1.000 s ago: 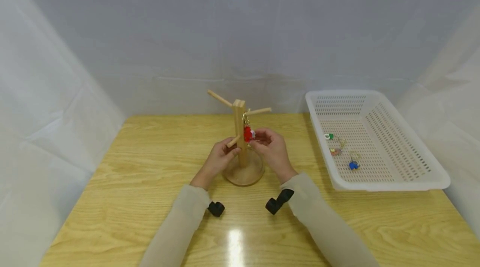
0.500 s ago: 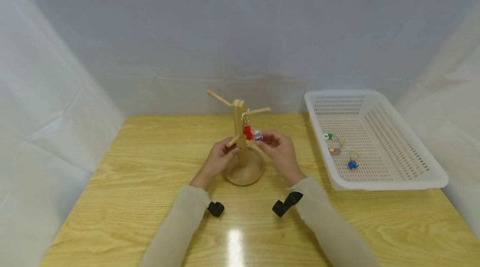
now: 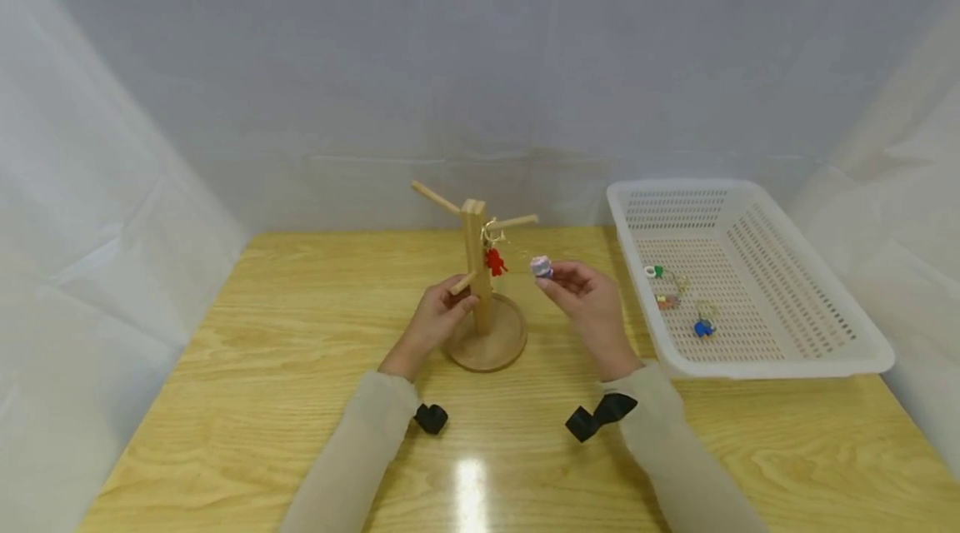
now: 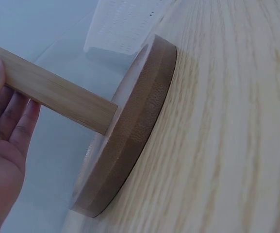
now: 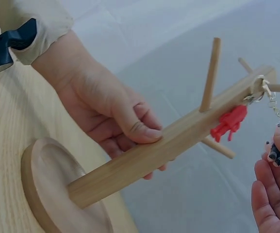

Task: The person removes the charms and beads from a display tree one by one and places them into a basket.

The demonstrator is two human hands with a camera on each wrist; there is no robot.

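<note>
Stand (image 3: 476, 241) upright, its round base (image 3: 495, 348) flat on the wooden surface (image 3: 300, 308). Left hand (image 3: 435, 316): closed around the post below mid-height, thumb on the near face, fingers behind. The lower front peg (image 3: 464, 282) is just beside this hand.

Right hand (image 3: 592, 308): off to the right of the post, thumb and fingers pinching the pale charm (image 3: 541, 266); remaining fingers loosely bent. In the right wrist view the pale charm has dark parts, and its chain (image 5: 274, 106) stretches toward gold rings (image 5: 258, 85) at the root of the upper right peg (image 3: 517, 221). Cannot tell which ring belongs to which charm.

Red charm (image 3: 495, 262) hangs below that peg, close to the post, clear of both hands. Another peg (image 3: 435, 197) slants up to the left.

White basket (image 3: 780, 371) sits right of the right hand. Inside, toward its left side: green-and-white charm (image 3: 658, 271), orange charm (image 3: 665, 301), blue charm (image 3: 702, 328). Black devices (image 3: 611, 410) at both wrists; beige sleeves (image 3: 345, 450).
</note>
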